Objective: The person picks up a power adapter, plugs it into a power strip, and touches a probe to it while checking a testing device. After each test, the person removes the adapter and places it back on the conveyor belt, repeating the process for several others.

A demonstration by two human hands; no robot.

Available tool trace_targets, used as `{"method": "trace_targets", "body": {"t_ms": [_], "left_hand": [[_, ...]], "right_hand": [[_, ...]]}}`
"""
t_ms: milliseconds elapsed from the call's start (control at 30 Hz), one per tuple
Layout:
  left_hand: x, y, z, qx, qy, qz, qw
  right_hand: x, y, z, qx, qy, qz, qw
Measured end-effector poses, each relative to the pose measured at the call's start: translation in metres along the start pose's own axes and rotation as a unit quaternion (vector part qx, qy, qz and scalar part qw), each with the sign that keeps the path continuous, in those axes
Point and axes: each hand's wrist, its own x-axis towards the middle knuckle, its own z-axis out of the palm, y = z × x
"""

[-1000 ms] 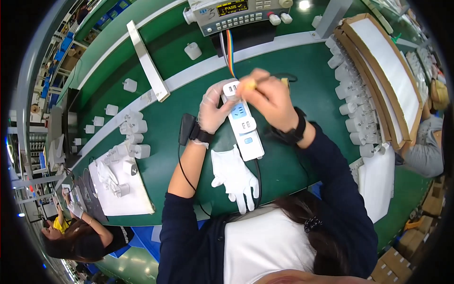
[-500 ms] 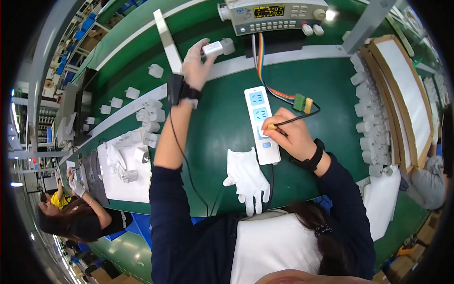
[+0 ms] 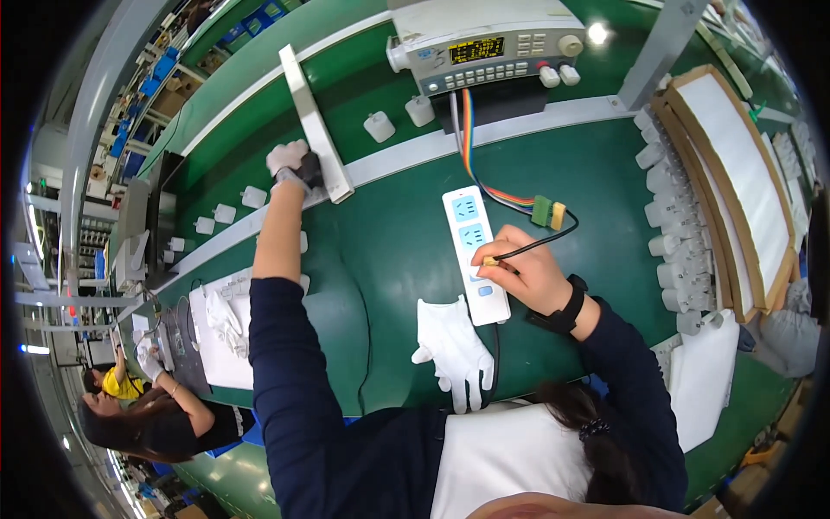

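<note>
My left hand (image 3: 289,157) reaches to the shelf at the far left, just left of a white metal bar (image 3: 311,121). Its fingers are curled, and whatever they close on is hidden. A white plug-in charger (image 3: 379,127) and a second charger (image 3: 419,111) stand right of the bar. My right hand (image 3: 529,275) pinches a small yellow connector (image 3: 490,260) on a black cable, close over the white power strip (image 3: 491,304). The cable leads to a green terminal block (image 3: 542,210) with rainbow ribbon wires. Below the strip a white glove (image 3: 451,344) lies on the green table.
A bench instrument (image 3: 484,52) with a lit screen stands at the back. Several chargers (image 3: 253,197) line the left shelf; more (image 3: 670,246) are packed beside cardboard trays (image 3: 726,173) at right. A co-worker (image 3: 156,406) sits at far left. A thin cable (image 3: 367,346) crosses the table.
My left hand has let go of a white charger, which now stands on the shelf, and moved left past the metal bar. My right hand keeps the connector; the view has shifted slightly.
</note>
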Motion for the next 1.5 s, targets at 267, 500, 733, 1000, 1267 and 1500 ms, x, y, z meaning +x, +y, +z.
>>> {"method": "trace_targets", "body": {"t_ms": [267,500,733,1000,1267,1500], "left_hand": [[-0.108,0.103,-0.133,-0.800,0.108,0.144,0.572],[-0.185,0.221,-0.141,-0.836,-0.010,0.244,0.491],[-0.194,0.223,-0.128,-0.724,0.070,0.302,0.616],[-0.246,0.217,-0.137,-0.748,0.197,0.259,0.578],[-0.255,0.226,-0.123,-0.619,0.176,0.373,0.669],[-0.254,0.220,-0.133,-0.625,0.163,0.399,0.651]], "right_hand": [[-0.004,0.016,-0.004,0.002,0.035,-0.014,0.999],[-0.001,0.011,0.000,-0.009,0.033,-0.039,0.999],[-0.004,0.013,0.001,-0.011,0.043,-0.048,0.998],[-0.005,0.012,-0.001,-0.003,0.048,-0.037,0.998],[0.023,-0.014,-0.019,-0.006,0.127,-0.116,0.985],[0.066,0.026,-0.011,-0.016,0.111,-0.036,0.993]]}}
